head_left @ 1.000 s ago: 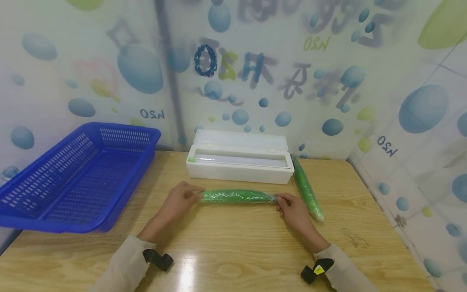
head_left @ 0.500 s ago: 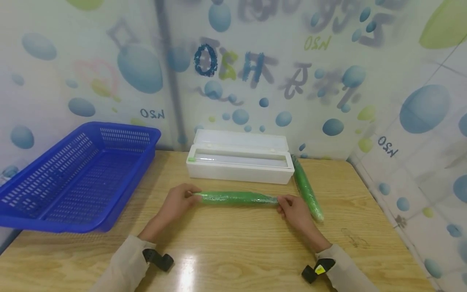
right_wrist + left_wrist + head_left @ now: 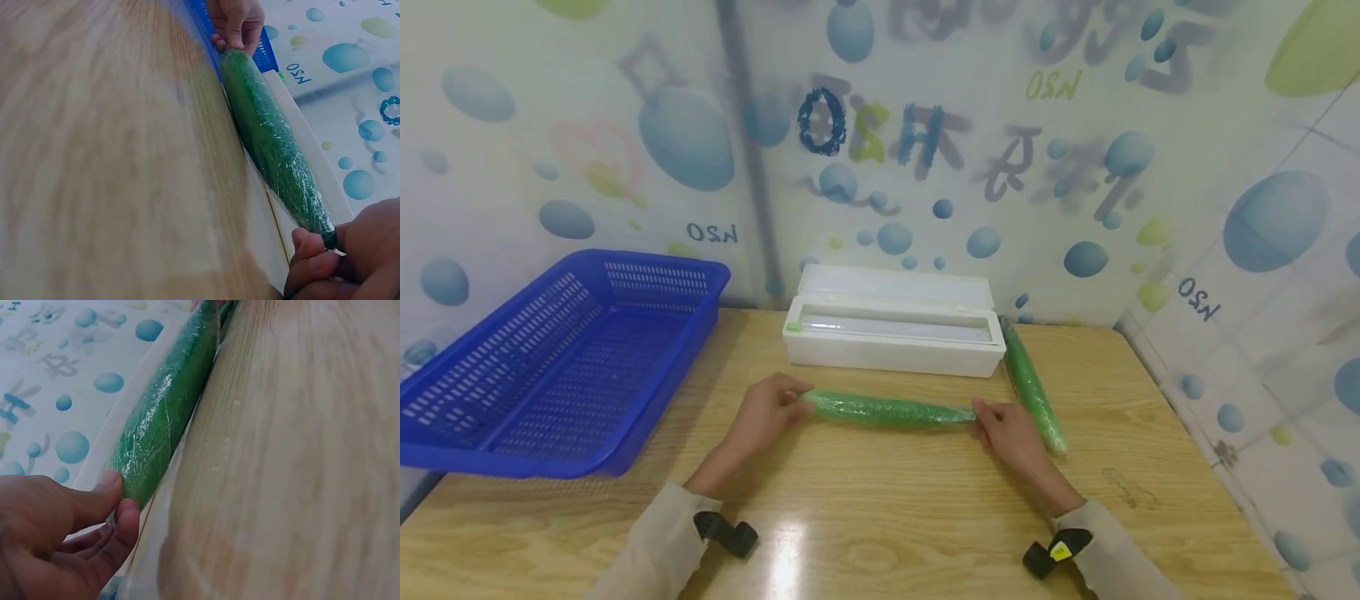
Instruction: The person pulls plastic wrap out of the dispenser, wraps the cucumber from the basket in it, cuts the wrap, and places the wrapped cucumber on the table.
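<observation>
A cucumber (image 3: 887, 410) in clear cling film lies crosswise between my two hands in the head view. My left hand (image 3: 769, 412) pinches its left end between thumb and fingertips; the left wrist view shows that thumb (image 3: 100, 494) against the wrapped tip. At the other end, my right hand (image 3: 1009, 429) pinches the narrower, darker tip and the gathered film there. Wrinkled film covers the cucumber's whole length in the right wrist view. A second film-wrapped cucumber (image 3: 1032, 387) rests on the table, slanting just beyond my right hand.
Behind the held cucumber stands a long white cling film box (image 3: 895, 354) with its lid raised and a roll inside. A blue slotted plastic basket (image 3: 617, 454) occupies the left side. The wooden table (image 3: 880, 517) meets a patterned wall at the back.
The held cucumber has turned a little between my fingers, and its right end has dipped slightly toward me. My right hand has shifted slightly right. Box, basket and second cucumber stay put.
</observation>
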The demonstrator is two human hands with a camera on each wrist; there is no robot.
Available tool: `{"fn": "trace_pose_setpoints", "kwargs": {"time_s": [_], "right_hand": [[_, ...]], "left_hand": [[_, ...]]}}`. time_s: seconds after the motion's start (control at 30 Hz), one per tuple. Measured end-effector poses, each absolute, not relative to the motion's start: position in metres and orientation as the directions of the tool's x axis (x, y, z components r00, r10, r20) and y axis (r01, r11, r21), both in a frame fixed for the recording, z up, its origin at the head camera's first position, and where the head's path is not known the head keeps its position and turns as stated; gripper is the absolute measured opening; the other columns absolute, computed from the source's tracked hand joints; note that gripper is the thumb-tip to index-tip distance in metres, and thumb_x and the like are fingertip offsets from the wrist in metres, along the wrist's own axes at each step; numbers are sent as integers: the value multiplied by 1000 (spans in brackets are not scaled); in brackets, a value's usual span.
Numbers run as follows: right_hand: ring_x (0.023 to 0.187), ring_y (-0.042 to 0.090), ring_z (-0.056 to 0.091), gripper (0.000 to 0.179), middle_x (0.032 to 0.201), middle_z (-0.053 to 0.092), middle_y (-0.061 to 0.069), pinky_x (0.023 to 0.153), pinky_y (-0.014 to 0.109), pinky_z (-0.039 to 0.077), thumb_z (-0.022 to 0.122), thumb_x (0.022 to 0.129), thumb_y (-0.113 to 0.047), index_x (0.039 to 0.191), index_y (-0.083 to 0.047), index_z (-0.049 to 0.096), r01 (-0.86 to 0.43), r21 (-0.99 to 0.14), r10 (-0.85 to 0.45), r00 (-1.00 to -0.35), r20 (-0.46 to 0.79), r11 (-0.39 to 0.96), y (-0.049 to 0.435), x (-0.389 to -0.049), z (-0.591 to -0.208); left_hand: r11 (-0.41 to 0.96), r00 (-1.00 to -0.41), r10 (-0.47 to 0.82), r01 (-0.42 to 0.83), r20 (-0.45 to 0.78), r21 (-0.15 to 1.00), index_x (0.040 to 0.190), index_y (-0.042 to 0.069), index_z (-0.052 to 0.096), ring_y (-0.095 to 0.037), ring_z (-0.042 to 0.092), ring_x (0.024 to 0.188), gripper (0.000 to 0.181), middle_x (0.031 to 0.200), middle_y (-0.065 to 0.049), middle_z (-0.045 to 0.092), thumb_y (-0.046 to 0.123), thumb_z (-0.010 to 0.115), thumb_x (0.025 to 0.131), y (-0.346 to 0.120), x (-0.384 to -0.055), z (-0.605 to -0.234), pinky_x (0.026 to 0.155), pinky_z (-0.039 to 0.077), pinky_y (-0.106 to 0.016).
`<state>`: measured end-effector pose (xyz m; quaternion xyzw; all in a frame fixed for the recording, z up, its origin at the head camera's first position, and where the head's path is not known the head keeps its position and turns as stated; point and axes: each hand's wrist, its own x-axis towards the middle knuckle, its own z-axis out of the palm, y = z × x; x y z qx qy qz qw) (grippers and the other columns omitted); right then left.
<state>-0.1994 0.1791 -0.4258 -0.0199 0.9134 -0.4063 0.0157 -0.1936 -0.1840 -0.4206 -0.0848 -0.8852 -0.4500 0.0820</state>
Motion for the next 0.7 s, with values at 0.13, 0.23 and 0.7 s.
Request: {"fn": "trace_pose_setpoints", "kwargs": {"time_s": [0.13,0.23,0.7], "right_hand": [[44,12,44,54,47,50,0,46,25,33,44,101,-39,63,-7,63,-2,-740,-45,-998,-39,673,181,-200,-425],[42,12,41,56,45,49,-1,45,25,32,43,101,-40,59,-8,61,5,-738,-45,-998,-49,675,182,-200,-424],[42,12,42,66,44,48,0,45,25,35,32,103,-47,60,-6,60,22,-760,-49,-996,-71,650,181,-203,-421]], "left_hand": [[543,-980,76,196,185,816,105,-3,68,-22,64,75,26,92,-15,67,3,75,80,-185,-193,-419,62,52,-30],[499,-984,81,176,156,849,99,-2,67,-18,62,65,20,81,-11,67,2,74,80,-185,-193,-419,57,52,-28],[448,-994,93,100,65,888,106,-9,64,-19,62,65,23,86,-15,68,4,68,87,-187,-194,-420,60,54,-31]]}}
